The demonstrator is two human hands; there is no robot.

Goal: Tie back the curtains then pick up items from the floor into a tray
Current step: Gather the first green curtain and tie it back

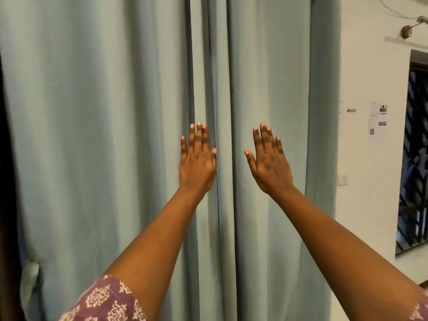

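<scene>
Nothing is held: the left hand (197, 158) and the right hand (268, 158) are both raised with fingers straight and close together, backs toward the camera, fingertips pointing up. Both are seen in front of the pale blue-green curtains (115, 135); whether the palms touch the cloth cannot be told. The curtains are drawn across and hang full length, their long axis and folds running vertically from the top of the view to the bottom. A deep vertical fold (216, 89) is seen between the two hands, just beside the left thumb. At the lower left the cloth is bunched around a pale object (30, 272), not clearly made out. A purple patterned sleeve (104, 300) is visible on the left arm. To the right of the curtains a white wall (361, 66) carries a sheet marked WS-02 (351, 110), further printed papers (378, 122) and a light switch (342, 179). A dark barred window (414, 158) is seen at the far right edge.
</scene>
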